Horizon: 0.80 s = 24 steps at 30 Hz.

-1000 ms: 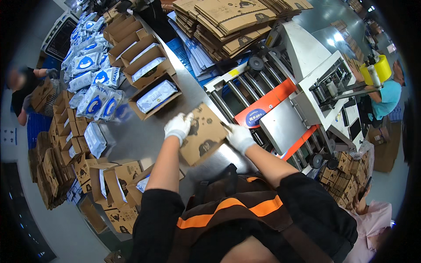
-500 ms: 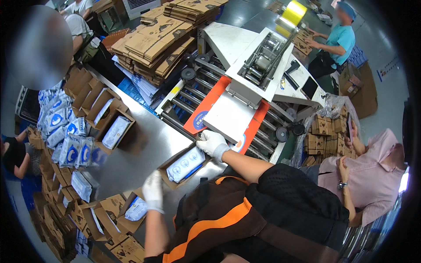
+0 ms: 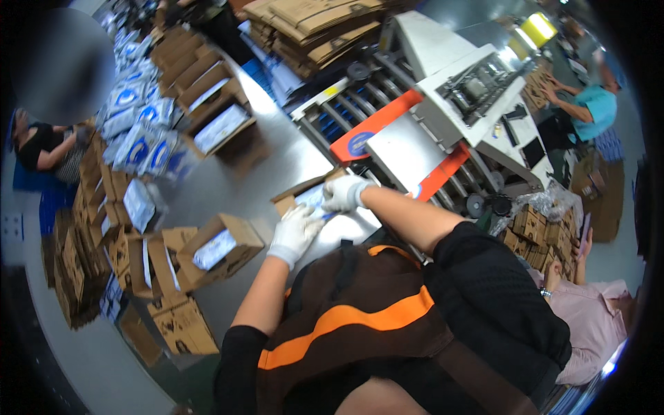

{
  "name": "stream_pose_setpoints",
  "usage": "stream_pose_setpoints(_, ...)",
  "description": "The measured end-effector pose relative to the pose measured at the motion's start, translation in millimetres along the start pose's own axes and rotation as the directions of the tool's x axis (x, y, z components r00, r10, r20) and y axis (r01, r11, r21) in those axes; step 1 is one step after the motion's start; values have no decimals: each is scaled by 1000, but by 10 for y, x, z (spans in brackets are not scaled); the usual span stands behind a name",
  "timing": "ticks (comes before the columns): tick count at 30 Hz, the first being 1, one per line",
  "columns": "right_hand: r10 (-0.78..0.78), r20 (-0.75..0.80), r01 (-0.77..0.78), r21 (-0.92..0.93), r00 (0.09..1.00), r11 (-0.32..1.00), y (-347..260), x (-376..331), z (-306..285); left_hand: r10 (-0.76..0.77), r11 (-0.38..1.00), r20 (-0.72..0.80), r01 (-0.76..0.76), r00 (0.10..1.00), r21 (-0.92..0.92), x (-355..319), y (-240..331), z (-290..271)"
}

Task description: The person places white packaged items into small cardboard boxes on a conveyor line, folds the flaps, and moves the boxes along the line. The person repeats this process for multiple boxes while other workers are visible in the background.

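In front of me on the metal table stands an open cardboard box [image 3: 283,203] with a white and blue soft packet [image 3: 311,198] inside, partly hidden by my hands. My left hand [image 3: 297,234], in a white glove, is closed over the near side of the box, fingers reaching toward the packet. My right hand [image 3: 344,193], gloved too, has curled fingers at the box's right end. Slight motion blur softens the fingertips. To the left, another open box [image 3: 235,238] holds a similar packet [image 3: 214,250].
Beyond the metal table [image 3: 277,155] stands a white sealing machine [image 3: 456,90] with a roller conveyor [image 3: 321,124]. Many bagged packets [image 3: 138,111] and open boxes [image 3: 200,83] line the left. Flattened cartons [image 3: 311,21] are stacked behind. Other people work around, one in turquoise [image 3: 595,111].
My left hand has moved from beside the box's left end onto its near side. My right hand has shifted over the packet at the right end. The whole view has turned.
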State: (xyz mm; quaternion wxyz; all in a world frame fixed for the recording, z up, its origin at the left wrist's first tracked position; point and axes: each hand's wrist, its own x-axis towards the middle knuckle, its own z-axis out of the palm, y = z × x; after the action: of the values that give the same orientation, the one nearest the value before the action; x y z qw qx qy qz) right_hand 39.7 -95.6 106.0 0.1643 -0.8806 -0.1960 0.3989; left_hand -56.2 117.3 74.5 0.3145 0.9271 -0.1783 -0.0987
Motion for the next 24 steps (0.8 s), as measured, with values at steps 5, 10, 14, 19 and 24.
stream_pose_setpoints(5, -82, -234, 79, -25, 969, 997, -206, 100, -339, -527, 836, -460, 535, 715, -126, 219, 115, 28)
stream_pose_setpoints(10, -469, -583, 347, -315, 664, 883, -351, -32, 74, -800, 376, 43, 555, 599, -742, 94, -427, 542)
stream_pose_setpoints(14, -488, -595, 363, -327, 639, 873, 296, -224, 584, -563, 372, 252, 514, 787, -773, 101, -80, 557)
stream_pose_setpoints(19, -459, -563, 291, -365, 688, 884, 804, -478, 244, -532, 226, 428, 609, 731, -760, 678, 357, 969)
stream_pose_setpoints(24, -537, -657, 570, -195, 529, 799, 117, -460, 458, -133, 425, 301, 328, 944, -844, 701, 101, 980)
